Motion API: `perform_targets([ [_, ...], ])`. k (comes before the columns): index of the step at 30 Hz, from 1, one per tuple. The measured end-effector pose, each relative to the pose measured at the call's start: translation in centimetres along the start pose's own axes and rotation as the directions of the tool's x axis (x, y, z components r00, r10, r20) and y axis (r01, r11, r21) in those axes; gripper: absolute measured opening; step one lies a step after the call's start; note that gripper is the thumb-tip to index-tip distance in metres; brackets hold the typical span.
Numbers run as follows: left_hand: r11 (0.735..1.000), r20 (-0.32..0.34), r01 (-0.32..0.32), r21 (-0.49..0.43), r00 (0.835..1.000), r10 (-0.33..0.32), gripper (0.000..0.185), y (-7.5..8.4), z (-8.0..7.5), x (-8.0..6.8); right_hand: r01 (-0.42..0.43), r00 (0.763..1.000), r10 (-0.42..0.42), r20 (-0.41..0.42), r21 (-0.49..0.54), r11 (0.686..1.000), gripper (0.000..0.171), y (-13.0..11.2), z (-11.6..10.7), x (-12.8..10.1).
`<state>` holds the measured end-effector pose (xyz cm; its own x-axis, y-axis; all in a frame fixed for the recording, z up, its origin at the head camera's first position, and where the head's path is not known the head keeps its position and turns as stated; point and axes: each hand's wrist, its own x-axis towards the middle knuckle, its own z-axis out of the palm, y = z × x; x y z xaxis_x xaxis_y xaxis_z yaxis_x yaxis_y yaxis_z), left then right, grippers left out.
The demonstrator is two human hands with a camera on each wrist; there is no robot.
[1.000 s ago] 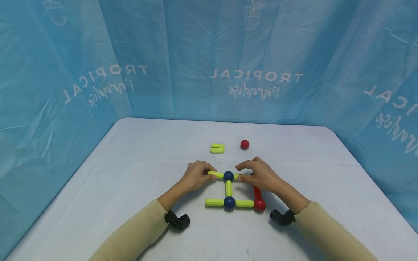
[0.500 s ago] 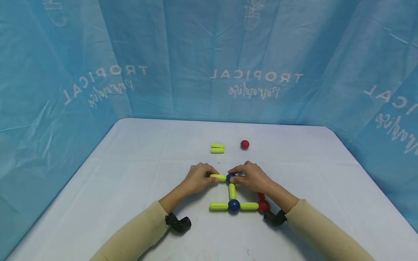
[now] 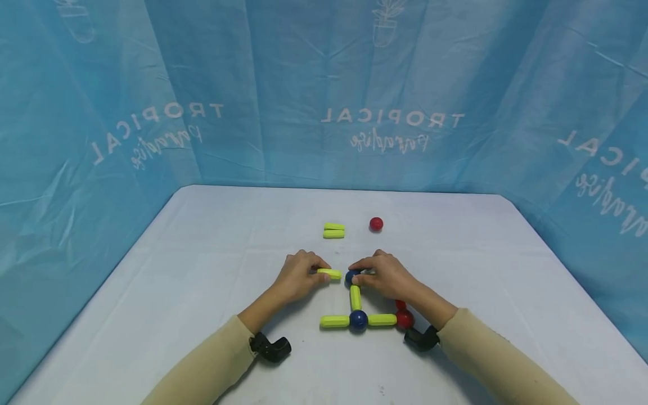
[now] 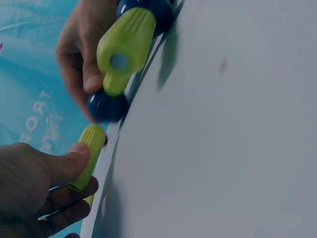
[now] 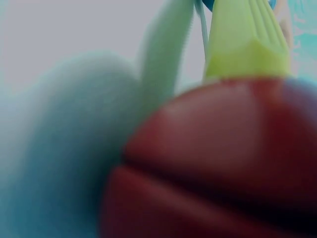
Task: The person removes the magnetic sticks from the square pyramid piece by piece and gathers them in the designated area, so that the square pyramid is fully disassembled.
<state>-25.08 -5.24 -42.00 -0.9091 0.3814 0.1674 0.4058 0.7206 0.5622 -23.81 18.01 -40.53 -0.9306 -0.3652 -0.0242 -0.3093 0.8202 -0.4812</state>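
While hands (image 3: 344,277) grip, green rod (image 3: 330,273) clears blue ball (image 3: 351,276).

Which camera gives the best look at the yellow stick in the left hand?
The left wrist view: the yellow stick fills the foreground, pinched by the left hand, with a gap to the blue ball. The head view shows it small. The right wrist view does not show it.

Yellow-green rod (image 3: 330,274), short and ribbed, lying flat and crosswise, pinched at its outer end by the left hand (image 3: 297,277); inner end just short of the upper blue ball (image 3: 351,276), a small gap between. Upper blue ball glossy, gripped under the fingertips of the right hand (image 3: 386,276), joined below to an upright yellow-green rod (image 3: 355,297).
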Motion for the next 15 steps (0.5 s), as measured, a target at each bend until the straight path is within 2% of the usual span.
perform_targets([
  [4, 0.997, -0.112, 0.076, -0.021, 0.991, -0.078, 0.019, -1.3, -1.1, 0.3, -0.029, 1.0, 0.029, -0.006, -0.01, 1.0, 0.031, 0.2, -0.1, -0.1],
  [7, 0.994, -0.155, 0.107, -0.038, 0.982, -0.111, 0.022, -1.8, -1.1, 1.3, -0.033, 0.999, 0.033, -0.011, -0.002, 0.999, 0.031, 0.3, -0.2, -0.1],
  [10, 0.993, -0.167, 0.107, -0.052, 0.979, -0.114, 0.023, -1.8, -0.4, 2.8, -0.017, 1.0, 0.017, -0.015, 0.005, 1.0, 0.031, 0.4, -0.2, -0.1],
  [15, 0.996, -0.19, 0.077, -0.044, 0.978, -0.084, 0.025, -1.6, 1.3, 5.3, 0.006, 1.0, -0.006, -0.018, 0.004, 1.0, 0.032, 0.2, 0.0, -0.2],
])
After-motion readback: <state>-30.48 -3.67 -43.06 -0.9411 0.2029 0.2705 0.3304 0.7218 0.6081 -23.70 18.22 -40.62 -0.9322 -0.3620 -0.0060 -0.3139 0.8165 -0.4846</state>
